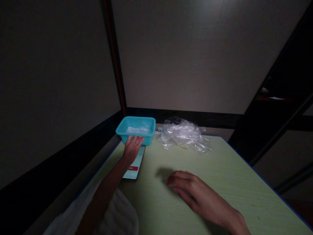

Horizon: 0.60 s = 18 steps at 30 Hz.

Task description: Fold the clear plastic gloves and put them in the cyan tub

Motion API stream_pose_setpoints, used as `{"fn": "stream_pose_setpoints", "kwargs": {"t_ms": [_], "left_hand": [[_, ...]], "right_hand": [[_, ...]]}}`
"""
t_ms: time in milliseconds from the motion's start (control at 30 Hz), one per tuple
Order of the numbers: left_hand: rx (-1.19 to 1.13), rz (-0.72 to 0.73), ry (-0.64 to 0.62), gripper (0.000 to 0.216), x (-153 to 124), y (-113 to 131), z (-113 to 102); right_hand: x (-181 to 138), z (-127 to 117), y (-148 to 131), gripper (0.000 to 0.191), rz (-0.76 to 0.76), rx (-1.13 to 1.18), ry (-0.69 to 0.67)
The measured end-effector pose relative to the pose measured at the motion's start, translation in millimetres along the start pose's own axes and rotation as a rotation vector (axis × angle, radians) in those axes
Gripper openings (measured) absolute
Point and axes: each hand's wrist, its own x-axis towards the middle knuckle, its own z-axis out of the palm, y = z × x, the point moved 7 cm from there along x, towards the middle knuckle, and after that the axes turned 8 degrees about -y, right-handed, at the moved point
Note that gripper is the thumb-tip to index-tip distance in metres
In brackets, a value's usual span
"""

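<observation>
My left hand (132, 147) reaches forward and touches the near wall of a turquoise plastic tub (127, 130), fingers extended against it. The tub holds something pale and clear. Under my left wrist lies a smartphone (134, 167) with a lit screen and a red button. Palm down on the table, my right hand (195, 193) rests with its fingers loosely spread and nothing in it. A crumpled heap of clear plastic bags (183, 134) lies right of the tub.
The pale green table (232, 182) has a blue edge and stands in a corner between grey walls. A dark post rises behind the tub. White cloth (114, 215) lies at the near left. Dark shelving frame stands at the right.
</observation>
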Motion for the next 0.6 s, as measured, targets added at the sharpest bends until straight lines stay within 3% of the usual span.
{"fn": "stream_pose_setpoints", "kwargs": {"t_ms": [267,433,600], "left_hand": [[-0.021,-0.038,0.023,0.025,7.6,-3.9,-5.4],[-0.033,-0.044,0.047,0.024,7.1,-4.2,-11.9],[-0.013,-0.062,0.014,0.015,-16.2,-12.8,-0.7]], "right_hand": [[-11.3,-9.7,22.5,0.025,0.052,-0.082,-0.02],[-4.6,-30.8,79.7,0.027,0.276,-0.329,0.132],[4.5,-30.3,125.1,0.038,0.462,-0.512,0.159]]}}
